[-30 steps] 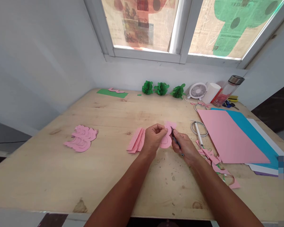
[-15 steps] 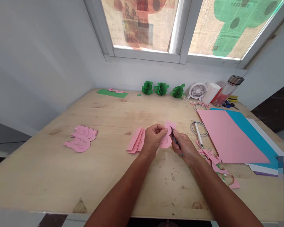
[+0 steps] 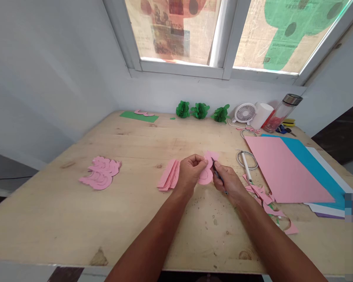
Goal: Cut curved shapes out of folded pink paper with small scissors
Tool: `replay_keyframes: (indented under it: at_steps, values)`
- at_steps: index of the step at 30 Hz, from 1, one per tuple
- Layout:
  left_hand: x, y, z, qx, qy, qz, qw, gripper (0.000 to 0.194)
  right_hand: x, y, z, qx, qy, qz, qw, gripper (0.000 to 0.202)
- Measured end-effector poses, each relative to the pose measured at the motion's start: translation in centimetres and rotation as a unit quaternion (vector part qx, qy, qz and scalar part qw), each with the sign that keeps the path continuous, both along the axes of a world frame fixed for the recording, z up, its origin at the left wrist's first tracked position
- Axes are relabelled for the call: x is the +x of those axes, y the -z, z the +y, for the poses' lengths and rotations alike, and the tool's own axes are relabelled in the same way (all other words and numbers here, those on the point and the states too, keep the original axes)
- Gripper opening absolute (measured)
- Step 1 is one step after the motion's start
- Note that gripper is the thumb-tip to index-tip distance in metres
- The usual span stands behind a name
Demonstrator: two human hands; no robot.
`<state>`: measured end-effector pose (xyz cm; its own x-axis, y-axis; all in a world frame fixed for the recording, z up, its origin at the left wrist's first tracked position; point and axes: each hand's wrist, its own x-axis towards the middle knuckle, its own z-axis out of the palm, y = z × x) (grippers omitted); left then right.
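Observation:
My left hand (image 3: 190, 172) pinches a small pink paper cut-out (image 3: 206, 174) just above the wooden table (image 3: 61, 211), near its middle. My right hand (image 3: 228, 181) grips a dark pencil (image 3: 217, 173) whose tip touches the cut-out's upper part. A fanned stack of folded pink paper pieces (image 3: 169, 175) lies right beside my left hand. A pile of curved pink cut-outs (image 3: 100, 172) sits further left on the table.
Large pink (image 3: 282, 166), blue (image 3: 314, 166) and white sheets lie at the right, with pink scraps (image 3: 267, 199) and a white pen (image 3: 247, 167) on a wire ring. Three green paper balls (image 3: 200, 110), a small fan (image 3: 245, 112), a bottle (image 3: 281, 113) and a green sheet (image 3: 139, 116) line the back.

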<state>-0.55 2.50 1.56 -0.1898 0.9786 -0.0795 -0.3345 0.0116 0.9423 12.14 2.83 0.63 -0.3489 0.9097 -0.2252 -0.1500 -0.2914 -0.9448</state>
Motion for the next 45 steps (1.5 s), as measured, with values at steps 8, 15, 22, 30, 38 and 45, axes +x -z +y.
replay_keyframes:
  at_steps: [8,15,22,30,38,45]
  values:
    - [-0.08,0.02,0.12,-0.008,0.005,0.005,1.0,0.015,-0.04,0.1,0.06,0.0,-0.001,0.0,1.0,0.039]
    - [-0.12,-0.15,0.02,-0.01,0.012,-0.003,1.0,0.015,-0.05,-0.04,0.08,-0.001,0.004,-0.01,1.0,0.038]
    - [-0.29,-0.27,0.08,-0.008,0.024,-0.001,1.0,0.015,0.09,0.09,0.13,-0.003,0.002,-0.015,1.0,0.038]
    - [-0.3,-0.51,0.02,-0.016,0.023,-0.004,1.0,0.014,0.21,0.18,0.22,0.01,0.003,-0.033,0.999,0.039]
    - [-0.4,-0.4,0.02,-0.017,0.034,-0.003,0.999,0.015,0.17,0.08,0.16,0.027,0.011,-0.055,0.998,0.038]
    - [-0.56,-0.73,0.07,-0.007,0.039,0.011,0.999,0.014,0.12,0.07,0.12,0.056,0.009,-0.08,0.995,0.039]
